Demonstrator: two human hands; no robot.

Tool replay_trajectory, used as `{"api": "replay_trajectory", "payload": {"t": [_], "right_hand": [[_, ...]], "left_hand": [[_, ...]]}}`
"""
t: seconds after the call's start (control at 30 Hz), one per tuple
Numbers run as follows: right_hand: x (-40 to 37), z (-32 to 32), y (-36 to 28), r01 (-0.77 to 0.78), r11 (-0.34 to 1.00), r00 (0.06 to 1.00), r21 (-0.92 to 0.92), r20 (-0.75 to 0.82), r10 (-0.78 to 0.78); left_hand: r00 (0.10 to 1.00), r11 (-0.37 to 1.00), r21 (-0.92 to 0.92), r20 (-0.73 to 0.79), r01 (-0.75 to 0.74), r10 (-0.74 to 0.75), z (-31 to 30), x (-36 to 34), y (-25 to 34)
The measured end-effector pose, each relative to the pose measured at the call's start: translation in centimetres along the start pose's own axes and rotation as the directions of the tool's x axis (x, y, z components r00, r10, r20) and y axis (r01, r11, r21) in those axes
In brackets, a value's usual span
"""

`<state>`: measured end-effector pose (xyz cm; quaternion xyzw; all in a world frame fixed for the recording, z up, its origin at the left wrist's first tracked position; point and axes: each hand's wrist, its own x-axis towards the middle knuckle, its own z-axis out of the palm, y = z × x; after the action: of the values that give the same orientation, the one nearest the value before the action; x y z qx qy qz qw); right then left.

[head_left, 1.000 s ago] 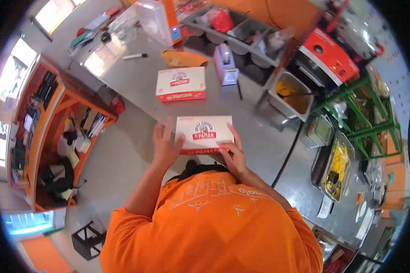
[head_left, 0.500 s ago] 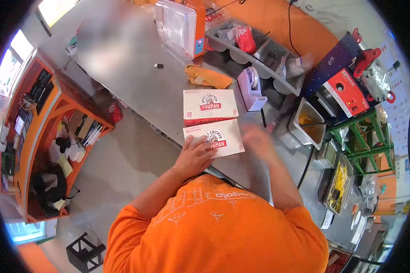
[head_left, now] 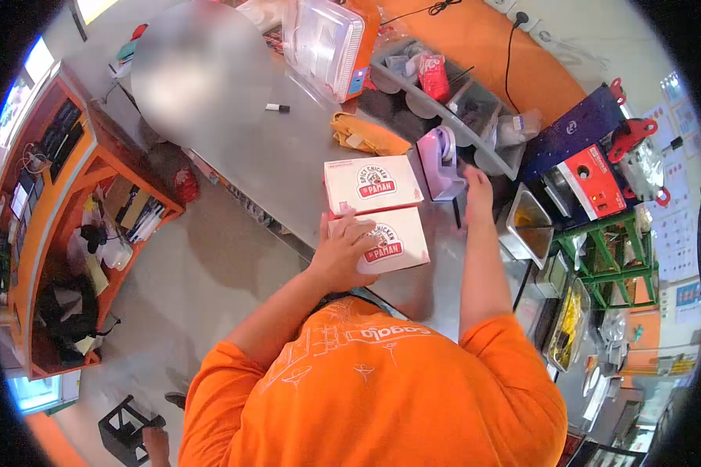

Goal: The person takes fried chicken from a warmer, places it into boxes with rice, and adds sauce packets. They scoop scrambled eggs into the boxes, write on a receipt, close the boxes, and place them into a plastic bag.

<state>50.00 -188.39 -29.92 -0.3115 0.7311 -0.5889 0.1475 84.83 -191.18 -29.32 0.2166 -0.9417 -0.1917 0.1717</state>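
Note:
Two white printed cardboard boxes, the far box (head_left: 350, 177) and the near box (head_left: 409, 233), sit against each other on the metal counter. My left hand (head_left: 343, 247) lies on the near box with its fingers spread over the left part of the lid. Just right of the purple tape dispenser (head_left: 438, 173) is my right hand (head_left: 477, 194), its fingers stretched out and partly apart. Whether they touch the tape cannot be made out. An orange cloth (head_left: 370, 134) lies behind the far box.
A compartment tray (head_left: 487, 128) with packets stands at the back. Metal food pans (head_left: 528, 222) and a green rack (head_left: 611, 257) are on the right. A marker (head_left: 277, 108) lies on the metal counter (head_left: 304, 144). Another person's hand (head_left: 156, 445) shows at lower left, near a black stool (head_left: 125, 432).
My right hand has moved from beside the near box up and away to the tape dispenser. My left hand stays on the near box. Another person's hand has appeared at lower left.

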Motion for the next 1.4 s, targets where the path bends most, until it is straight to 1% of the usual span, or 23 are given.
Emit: {"api": "replay_trajectory", "payload": {"t": [0.07, 0.17, 0.23, 0.27, 0.3, 0.33, 0.37, 0.4, 0.43, 0.47, 0.5, 0.53, 0.6, 0.63, 0.77, 0.87, 0.93, 1.07, 1.13, 1.17, 1.27, 1.37, 1.4], "right_hand": [[-2.8, -0.8, 1.1, -0.077, 0.983, 0.994, 0.169, -0.062, 0.089], [-4.8, 0.2, 3.6, -0.289, 0.907, 0.956, 0.306, 0.036, 0.292], [-4.1, 0.8, 5.2, -0.286, 0.917, 0.957, 0.279, 0.041, 0.286], [-3.4, 0.7, 7.9, -0.073, 0.991, 0.989, -0.114, 0.123, 0.087], [-2.7, 0.5, 10.6, 0.227, 0.767, 0.971, -0.6, 0.204, -0.128], [-2.1, 0.2, 13.4, 0.393, 0.409, 0.906, -0.823, 0.271, -0.326], [-2.8, 1.0, 12.1, 0.097, 0.86, 0.991, -0.5, 0.13, -0.037], [-3.5, 1.9, 10.6, -0.256, 0.967, 0.966, 0.008, -0.026, 0.256], [-5.6, 2.4, 6.6, -0.334, 0.921, 0.941, 0.199, 0.014, 0.338], [-3.6, 1.3, 12.1, -0.259, 0.943, 0.966, 0.209, 0.034, 0.258], [-6.6, 2.5, 5.8, -0.358, 0.854, 0.919, 0.377, -0.02, 0.394], [-8.2, 1.8, 4.5, -0.385, 0.876, 0.922, 0.291, 0.088, 0.376], [-11.2, 0.5, 1.6, -0.373, 0.921, 0.896, 0.111, 0.302, 0.326], [-12.8, -0.5, 0.6, -0.196, 0.969, 0.87, -0.149, 0.429, 0.242], [-16.5, 1.2, -5.7, 0.273, 0.839, 0.754, -0.47, 0.647, 0.117], [-17.4, 3.2, -6.2, 0.239, 0.874, 0.76, -0.423, 0.642, 0.103], [-18.0, 4.4, -6.1, 0.14, 0.924, 0.787, -0.356, 0.607, 0.115], [-19.4, 5.3, -5.9, -0.104, 0.979, 0.852, -0.176, 0.492, 0.179], [-20.1, 5.4, -5.6, -0.163, 0.98, 0.893, -0.116, 0.405, 0.196], [-20.1, 5.6, -4.9, -0.134, 0.985, 0.929, -0.11, 0.332, 0.163], [-18.9, 4.8, -2.1, 0.209, 0.871, 0.935, -0.444, 0.352, -0.045], [-18.4, 4.3, -3.5, 0.08, 0.878, 0.894, -0.472, 0.424, 0.147], [-18.6, 4.1, -3.7, 0.066, 0.892, 0.897, -0.446, 0.418, 0.143]], "left_hand": [[0.999, 0.999, -0.019, -0.022, 0.039, -0.04, 0.3, 0.3, -0.1], [0.996, 0.994, -0.071, -0.03, 0.08, -0.082, 1.0, 0.0, -0.2], [0.997, 0.995, -0.057, -0.018, 0.076, -0.077, 1.1, 0.0, -0.1], [0.992, 0.994, -0.067, 0.096, 0.084, -0.077, 0.2, 0.4, 0.4], [0.977, 0.992, -0.06, 0.19, 0.108, -0.095, -0.8, 1.2, 0.6], [0.992, 0.994, -0.106, 0.121, 0.034, -0.021, -0.1, 1.2, 0.1], [0.996, 0.99, -0.138, -0.093, -0.011, -0.001, 1.2, 0.6, -0.2], [0.991, 0.994, -0.105, -0.136, -0.029, 0.014, 1.7, 0.2, 0.3], [0.992, 0.994, -0.107, -0.125, 0.011, -0.025, 3.1, 0.1, -0.1], [0.99, 0.993, -0.108, -0.123, 0.05, -0.063, 4.3, 0.0, 0.0], [0.987, 0.987, -0.073, -0.073, 0.141, -0.146, 3.8, -0.4, 0.6], [0.973, 0.972, -0.05, -0.025, 0.229, -0.23, 3.2, -0.5, 1.4], [0.965, 0.958, -0.15, -0.057, 0.245, -0.256, 3.7, -0.4, 1.3], [0.963, 0.957, -0.148, -0.069, 0.248, -0.26, 4.2, -0.5, 1.8], [0.95, 0.951, -0.126, -0.105, 0.281, -0.294, 3.6, -0.1, 2.2], [0.941, 0.948, -0.129, -0.139, 0.292, -0.308, 5.0, 0.5, 2.4], [0.944, 0.94, -0.156, -0.09, 0.303, -0.319, 3.7, 0.3, 2.8], [0.942, 0.934, -0.204, -0.111, 0.292, -0.318, 3.8, 0.3, 2.8], [0.942, 0.936, -0.201, -0.113, 0.291, -0.317, 2.4, 0.0, 3.2], [0.921, 0.943, -0.202, -0.236, 0.266, -0.31, 4.3, 0.2, 2.9], [0.939, 0.943, -0.197, -0.165, 0.267, -0.3, 3.3, 0.0, 3.0], [0.944, 0.931, -0.224, -0.099, 0.287, -0.315, 2.5, 0.0, 3.2], [0.946, 0.935, -0.222, -0.112, 0.275, -0.305, 2.9, 0.0, 3.1]]}}
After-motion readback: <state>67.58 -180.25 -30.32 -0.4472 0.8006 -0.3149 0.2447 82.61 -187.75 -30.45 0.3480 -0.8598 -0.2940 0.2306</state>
